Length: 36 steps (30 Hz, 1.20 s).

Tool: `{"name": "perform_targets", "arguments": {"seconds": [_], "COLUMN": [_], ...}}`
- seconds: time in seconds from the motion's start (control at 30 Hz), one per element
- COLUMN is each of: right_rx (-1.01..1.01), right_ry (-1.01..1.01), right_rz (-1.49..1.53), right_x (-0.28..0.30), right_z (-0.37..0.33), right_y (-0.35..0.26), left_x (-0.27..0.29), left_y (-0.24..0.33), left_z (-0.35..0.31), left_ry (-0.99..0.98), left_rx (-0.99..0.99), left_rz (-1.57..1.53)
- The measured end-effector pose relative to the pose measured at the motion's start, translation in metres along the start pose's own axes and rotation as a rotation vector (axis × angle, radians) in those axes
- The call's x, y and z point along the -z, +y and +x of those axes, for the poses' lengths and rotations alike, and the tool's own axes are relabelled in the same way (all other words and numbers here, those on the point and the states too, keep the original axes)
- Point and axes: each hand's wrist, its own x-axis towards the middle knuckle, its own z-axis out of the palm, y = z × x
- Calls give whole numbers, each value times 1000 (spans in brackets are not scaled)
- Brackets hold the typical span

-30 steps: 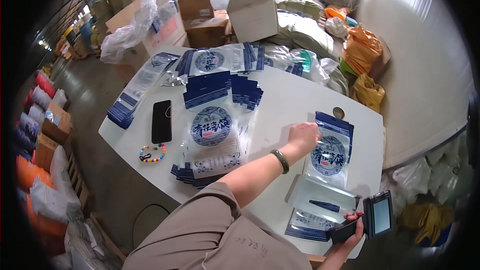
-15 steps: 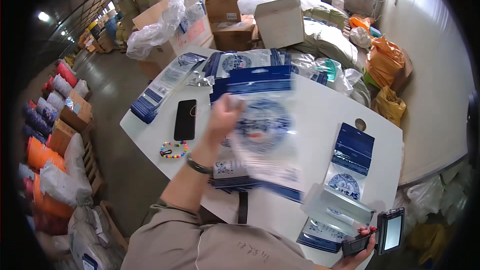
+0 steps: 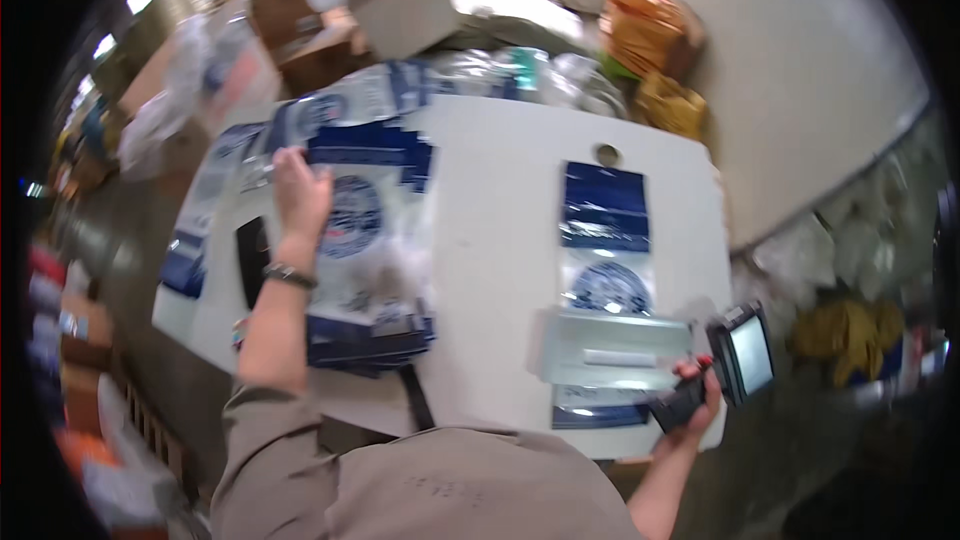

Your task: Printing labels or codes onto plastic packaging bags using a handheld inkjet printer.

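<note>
A stack of flat plastic bags [image 3: 358, 220], white with blue ends and a round blue print, lies on the left half of the white table. At the stack's upper left edge is my left hand [image 3: 301, 192], its thumb apart from its fingers and nothing visible between them; motion blurs it. My right hand [image 3: 698, 402] grips a black handheld device [image 3: 745, 355] with a lit screen. A translucent plate [image 3: 610, 348] next to the device lies over the middle of a single bag [image 3: 605, 205], whose blue top shows beyond it.
More bags [image 3: 205, 205] lie along the table's far left, near a dark phone [image 3: 252, 258]. The table [image 3: 490, 240] has a round hole [image 3: 607, 155] toward its far right. Cartons [image 3: 403, 0], wrapped bundles and orange sacks [image 3: 648, 35] stand behind it.
The view has turned, shifting the table leftward in the picture. The bag my left hand was moving now appears to lie on the stack. My right hand keeps the device at the single bag.
</note>
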Motion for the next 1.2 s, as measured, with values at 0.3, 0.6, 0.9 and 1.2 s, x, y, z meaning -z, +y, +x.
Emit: {"name": "perform_targets", "arguments": {"seconds": [0.3,0.6,0.9,1.2], "right_rx": [86,12,-6,-43], "right_ry": [-52,-116,-162,-190], "right_rz": [238,427,500,511], "right_x": [34,23,29,29], "right_z": [9,9,10,9], "right_y": [0,-5,-2,-4], "left_x": [-10,-71,-40,-54], "left_y": [252,295,322,319], "left_z": [-88,-79,-80,-67], "left_ry": [-729,-886,-703,-1036], "left_rx": [-444,53,-82,0], "left_rz": [-557,-598,-410,-347]}}
